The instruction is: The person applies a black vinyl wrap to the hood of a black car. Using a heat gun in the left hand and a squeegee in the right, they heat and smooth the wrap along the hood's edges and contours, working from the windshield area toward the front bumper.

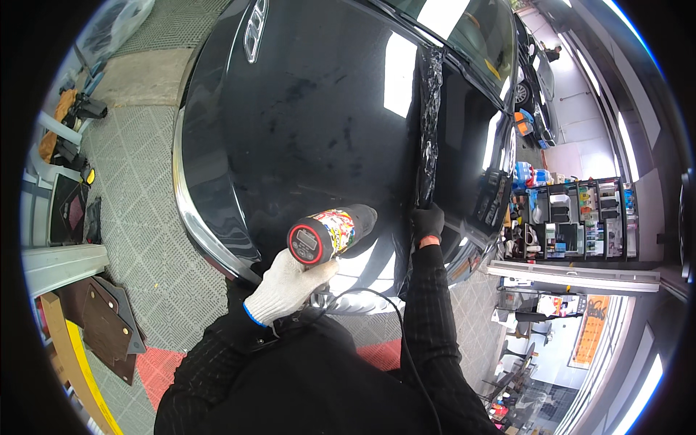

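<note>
My left hand [284, 290], in a white knit glove with a blue cuff, is closed around a heat gun [339, 228]. The gun's barrel is covered in colourful stickers, its black rear end has a red ring and a small display, and its dark nozzle points right toward my other hand. In a black glove, my right hand [428, 223] is closed on the near end of a crumpled strip of glossy black film [431, 123]. This strip runs along the right side of the black car hood [312, 138] up to the windshield.
A power cord [397, 312] loops across in front of my body. Brown mats [101, 322] lean at the lower left on the grey tiled floor [138, 167]. Shelves with bottles and boxes [580, 217] stand at right, and another car [533, 87] is parked beyond.
</note>
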`<action>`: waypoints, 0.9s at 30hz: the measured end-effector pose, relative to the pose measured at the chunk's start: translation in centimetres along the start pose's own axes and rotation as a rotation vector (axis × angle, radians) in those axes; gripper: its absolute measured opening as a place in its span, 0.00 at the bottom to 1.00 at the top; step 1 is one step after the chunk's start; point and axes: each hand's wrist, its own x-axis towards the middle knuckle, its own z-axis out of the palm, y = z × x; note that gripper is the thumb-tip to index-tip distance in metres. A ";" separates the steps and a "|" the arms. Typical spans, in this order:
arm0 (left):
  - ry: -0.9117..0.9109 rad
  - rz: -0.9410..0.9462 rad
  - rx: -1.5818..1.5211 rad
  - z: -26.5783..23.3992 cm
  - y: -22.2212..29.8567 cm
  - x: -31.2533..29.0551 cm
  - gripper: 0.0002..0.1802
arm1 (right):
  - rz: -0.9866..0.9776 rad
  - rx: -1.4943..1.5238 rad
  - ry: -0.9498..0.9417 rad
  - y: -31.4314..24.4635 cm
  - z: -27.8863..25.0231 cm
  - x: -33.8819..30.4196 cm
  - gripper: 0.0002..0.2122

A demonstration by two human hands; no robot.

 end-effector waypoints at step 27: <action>-0.019 0.035 0.009 0.2 -0.7 -0.4 0.12 | 0.084 0.045 0.072 1.5 -1.5 -8.7 0.12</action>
